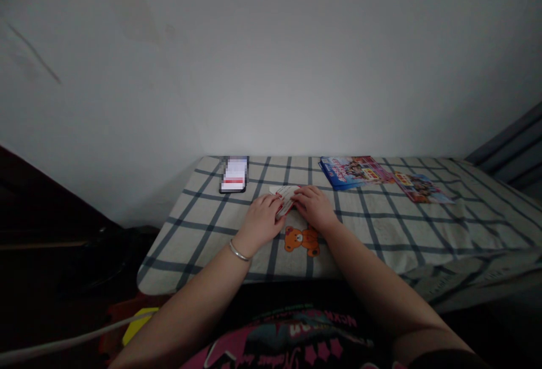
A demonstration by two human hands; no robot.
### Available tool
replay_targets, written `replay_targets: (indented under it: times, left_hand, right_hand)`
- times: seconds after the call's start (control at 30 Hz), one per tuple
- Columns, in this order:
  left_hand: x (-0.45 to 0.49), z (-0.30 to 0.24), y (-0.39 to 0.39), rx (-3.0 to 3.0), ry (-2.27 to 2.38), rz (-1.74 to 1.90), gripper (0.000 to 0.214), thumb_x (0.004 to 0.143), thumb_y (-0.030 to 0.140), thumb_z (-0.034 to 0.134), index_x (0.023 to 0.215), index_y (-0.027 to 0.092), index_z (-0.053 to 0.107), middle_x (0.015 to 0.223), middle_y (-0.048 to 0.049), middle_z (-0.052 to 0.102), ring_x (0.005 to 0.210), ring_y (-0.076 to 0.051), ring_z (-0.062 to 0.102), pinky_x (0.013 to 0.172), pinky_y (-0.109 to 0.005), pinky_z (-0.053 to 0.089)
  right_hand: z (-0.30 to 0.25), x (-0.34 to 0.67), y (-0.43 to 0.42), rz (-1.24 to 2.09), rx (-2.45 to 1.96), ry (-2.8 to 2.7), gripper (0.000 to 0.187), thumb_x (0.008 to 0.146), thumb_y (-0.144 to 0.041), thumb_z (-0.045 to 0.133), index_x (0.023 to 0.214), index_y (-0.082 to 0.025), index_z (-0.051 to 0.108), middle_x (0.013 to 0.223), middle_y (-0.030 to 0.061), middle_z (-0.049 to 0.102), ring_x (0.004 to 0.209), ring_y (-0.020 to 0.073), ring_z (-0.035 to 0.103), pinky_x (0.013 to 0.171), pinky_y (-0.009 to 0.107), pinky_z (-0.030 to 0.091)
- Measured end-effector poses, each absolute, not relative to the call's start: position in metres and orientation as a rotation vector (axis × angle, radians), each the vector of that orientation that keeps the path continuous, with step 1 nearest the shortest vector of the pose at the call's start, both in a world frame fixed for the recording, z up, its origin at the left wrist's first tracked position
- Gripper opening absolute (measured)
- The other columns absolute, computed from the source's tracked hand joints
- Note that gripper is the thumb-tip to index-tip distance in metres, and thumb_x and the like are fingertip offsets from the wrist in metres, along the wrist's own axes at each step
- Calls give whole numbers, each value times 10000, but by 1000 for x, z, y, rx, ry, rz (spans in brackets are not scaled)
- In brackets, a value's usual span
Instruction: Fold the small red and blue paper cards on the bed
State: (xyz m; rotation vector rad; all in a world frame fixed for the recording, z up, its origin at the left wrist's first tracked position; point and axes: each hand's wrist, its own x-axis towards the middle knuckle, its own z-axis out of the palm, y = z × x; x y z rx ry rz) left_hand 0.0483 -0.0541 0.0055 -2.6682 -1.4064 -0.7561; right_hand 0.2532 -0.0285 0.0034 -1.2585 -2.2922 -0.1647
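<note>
A small folded paper [286, 195], white with print lines and red edges, lies on the checked tablecloth between my hands. My left hand [261, 219], with a silver bracelet at the wrist, holds its left side, fingers curled over it and thumb near its lower edge. On the opposite side, the fingers of my right hand [315, 206] press on the paper's right edge. Part of the paper is hidden under my fingers. Just below it, an orange bear picture [301, 241] shows on the cloth.
A phone [234, 174] with a lit screen lies at the back left. Blue and pink printed booklets [349, 171] are stacked at the back right, with another booklet [423, 187] beside them. The white wall [296, 75] rises behind the table [178, 256].
</note>
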Motion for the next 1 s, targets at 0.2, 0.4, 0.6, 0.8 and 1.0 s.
replay_targets:
  times: [0.2, 0.4, 0.6, 0.8, 1.0]
  left_hand:
    - [48, 6, -55, -2665, -1441, -778, 407, 818, 279, 615, 1209, 195, 540, 1264, -108, 563, 1185, -269, 510, 1044, -456, 409]
    - [48, 5, -55, -2648, -1459, -794, 422, 816, 256, 615, 1221, 185, 519, 1257, -108, 561, 1183, -269, 509, 1055, -448, 409]
    - [47, 4, -54, -2662, -1451, -810, 391, 823, 255, 613, 1198, 177, 534, 1241, -106, 568, 1185, -266, 511, 1060, -433, 415]
    - [47, 3, -53, -2663, -1450, -798, 367, 829, 248, 609, 1184, 183, 545, 1235, -102, 576, 1191, -262, 512, 1064, -442, 413]
    - [46, 4, -52, -2661, -1437, -780, 359, 841, 248, 601, 1187, 166, 553, 1248, -111, 577, 1197, -261, 512, 1072, -431, 409]
  right_hand:
    - [8, 249, -32, -203, -1207, -2325, 174, 931, -276, 570, 1027, -246, 712, 1082, 53, 696, 1056, 230, 572, 935, 393, 440]
    - [10, 246, -36, -260, -1169, -2371, 157, 931, -275, 571, 1008, -245, 704, 1032, 54, 705, 1034, 228, 569, 899, 380, 425]
    - [10, 246, -37, -256, -1115, -2399, 156, 935, -280, 564, 993, -229, 699, 1006, 49, 706, 1006, 220, 571, 892, 370, 420]
    - [10, 246, -38, -247, -1116, -2451, 150, 924, -275, 572, 981, -227, 702, 1007, 55, 706, 1007, 225, 566, 875, 362, 428]
    - [10, 246, -37, -235, -1121, -2458, 145, 916, -265, 576, 971, -217, 701, 1001, 56, 705, 999, 220, 566, 875, 355, 424]
